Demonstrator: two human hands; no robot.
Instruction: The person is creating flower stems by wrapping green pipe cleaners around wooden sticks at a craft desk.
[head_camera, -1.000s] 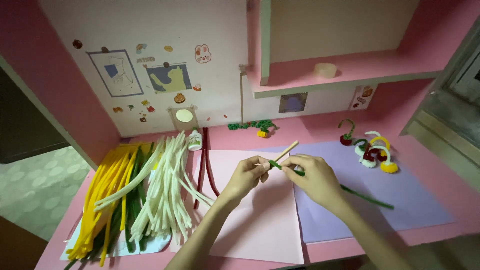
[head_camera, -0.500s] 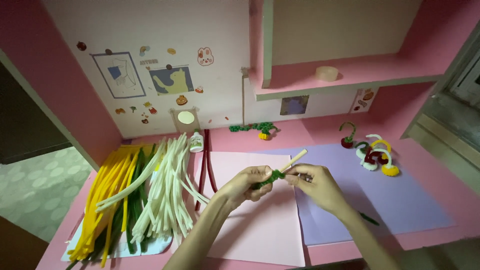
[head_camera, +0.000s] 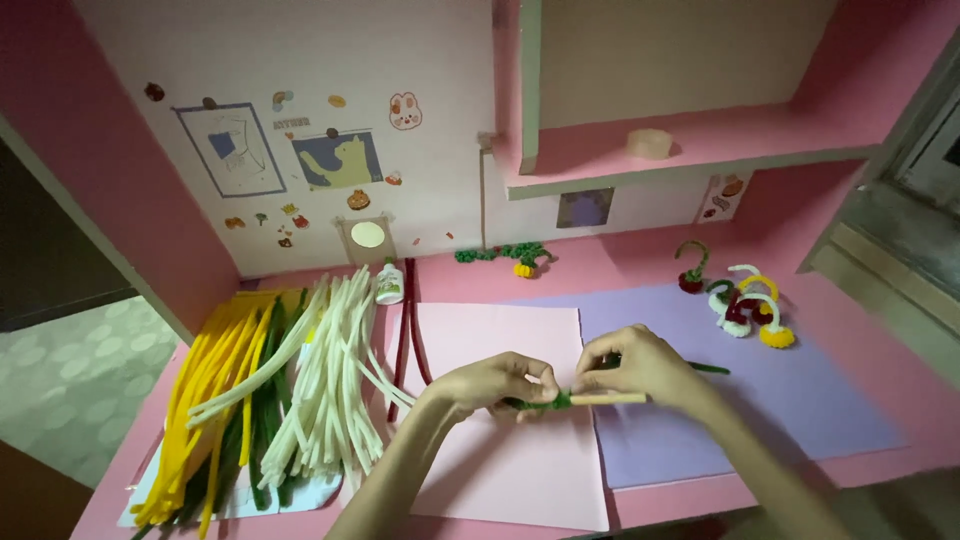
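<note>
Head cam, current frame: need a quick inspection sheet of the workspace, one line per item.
Surface: pink desk, with a pink sheet and a purple sheet lying on it.
Job's things: wooden stick with green pipe cleaner around one end.
Clutter: white pipe cleaners, yellow pipe cleaners, glue bottle, small finished pieces, green garland.
Grippers: left hand pinches the green end; right hand holds the stick.
Cables: nothing seen.
Surroundings: stickered wall, pink shelf holding a tape roll.

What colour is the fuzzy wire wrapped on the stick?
Green fuzzy wire on a pale stick, seen in the head view.
</note>
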